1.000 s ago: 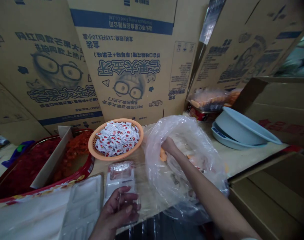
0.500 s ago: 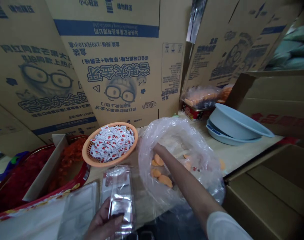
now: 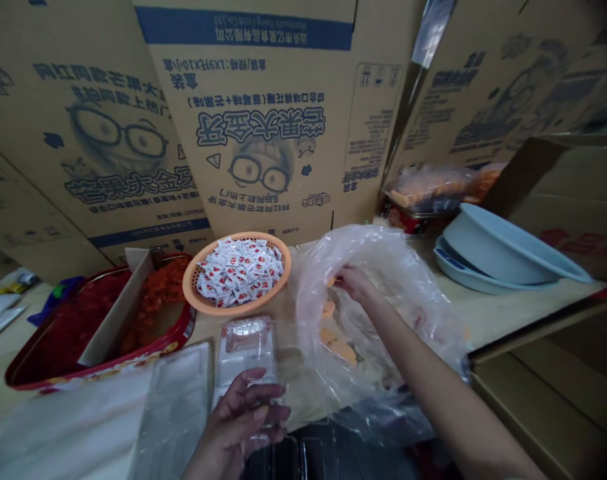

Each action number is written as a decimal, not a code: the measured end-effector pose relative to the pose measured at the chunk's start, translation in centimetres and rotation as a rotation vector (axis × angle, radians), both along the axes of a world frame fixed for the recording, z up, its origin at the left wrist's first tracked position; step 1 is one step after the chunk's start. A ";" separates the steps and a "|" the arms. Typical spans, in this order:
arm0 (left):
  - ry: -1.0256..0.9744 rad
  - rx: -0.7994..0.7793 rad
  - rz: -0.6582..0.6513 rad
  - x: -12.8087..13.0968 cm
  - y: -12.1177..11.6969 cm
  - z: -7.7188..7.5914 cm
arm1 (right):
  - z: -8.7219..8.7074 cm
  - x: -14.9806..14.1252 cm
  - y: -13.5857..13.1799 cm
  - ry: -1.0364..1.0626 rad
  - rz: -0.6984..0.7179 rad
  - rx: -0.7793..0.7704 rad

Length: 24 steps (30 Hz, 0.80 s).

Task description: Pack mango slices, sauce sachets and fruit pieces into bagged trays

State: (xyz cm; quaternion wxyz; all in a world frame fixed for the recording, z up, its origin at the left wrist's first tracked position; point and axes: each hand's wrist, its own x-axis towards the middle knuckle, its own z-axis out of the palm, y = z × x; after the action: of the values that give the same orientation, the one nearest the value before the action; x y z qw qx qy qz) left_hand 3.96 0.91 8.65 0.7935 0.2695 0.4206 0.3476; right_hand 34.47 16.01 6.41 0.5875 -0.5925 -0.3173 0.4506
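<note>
My left hand (image 3: 248, 417) is at the lower middle, fingers apart and bent, with nothing seen in it. Just beyond its fingers lies a clear plastic tray (image 3: 248, 347) with moulded compartments. Another clear tray (image 3: 176, 400) is to its left. Inside a large open clear plastic bag (image 3: 383, 240), my right hand (image 3: 352, 281) has its fingers pinched at the bag's left side. A small orange candy piece (image 3: 332, 282) shows at its fingertips, partly hidden. More orange candy pieces (image 3: 339, 347) lie lower in the bag.
Behind the bag's left stands an orange basket (image 3: 189, 293) of small white sachets. A red tin (image 3: 38, 383) with a cardboard divider holds red and orange pieces. Blue basins (image 3: 508, 247) are at right, beside an open carton (image 3: 548, 380). Printed cartons (image 3: 263, 80) wall off the back.
My left hand has let go of the shiny clear tray and its fingers have spread. My right hand, formerly hidden behind the bag's side, now shows with an orange candy piece. The view has shifted left.
</note>
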 end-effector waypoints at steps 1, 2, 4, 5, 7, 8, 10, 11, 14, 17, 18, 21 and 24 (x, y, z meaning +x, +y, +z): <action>-0.017 -0.006 -0.026 0.2 -0.1 -0.1 | 0.2 0.7 -1.3 0.039 -0.020 -0.008; -0.031 -0.011 -0.053 0.4 -0.2 -0.1 | 0.4 1.4 -2.7 0.068 -0.044 -0.011; -0.046 -0.016 -0.104 0.9 -0.5 -0.2 | 0.9 2.3 -5.9 0.147 -0.086 0.026; -0.049 -0.016 -0.127 1.1 -0.6 -0.1 | 1.2 2.4 -7.4 0.202 -0.091 0.061; -0.056 -0.011 -0.157 1.5 -0.9 0.1 | 1.8 1.9 -10.0 0.311 -0.048 0.137; -0.061 -0.007 -0.162 1.7 -1.0 0.1 | 2.1 1.3 -11.1 0.350 -0.003 0.168; -0.077 -0.004 -0.162 2.0 -1.3 0.2 | 3.0 -0.2 -12.6 0.350 0.101 0.187; -0.086 -0.002 -0.157 2.1 -1.4 0.1 | 3.4 -1.2 -13.1 0.317 0.155 0.171; -0.118 -0.009 -0.129 2.2 -1.7 -0.2 | 5.0 -4.3 -14.0 0.091 0.301 0.113; -0.148 -0.008 -0.095 2.2 -2.0 -0.3 | 6.4 -7.2 -14.1 -0.339 0.437 0.192; -0.159 -0.008 -0.093 2.1 -2.0 -0.3 | 6.8 -8.1 -14.1 -0.488 0.491 0.264; -0.184 -0.001 -0.104 1.3 -1.9 -0.1 | 7.4 -10.2 -14.1 -0.799 0.746 0.491; -0.202 0.009 -0.114 0.1 -1.5 0.1 | 7.1 -11.2 -14.2 -0.910 0.937 0.581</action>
State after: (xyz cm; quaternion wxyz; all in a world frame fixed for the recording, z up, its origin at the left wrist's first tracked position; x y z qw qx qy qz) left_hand 4.11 -0.59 8.75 0.8490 0.2602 0.3210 0.3293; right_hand 23.25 1.82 13.55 0.2755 -0.3425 -0.8595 0.2608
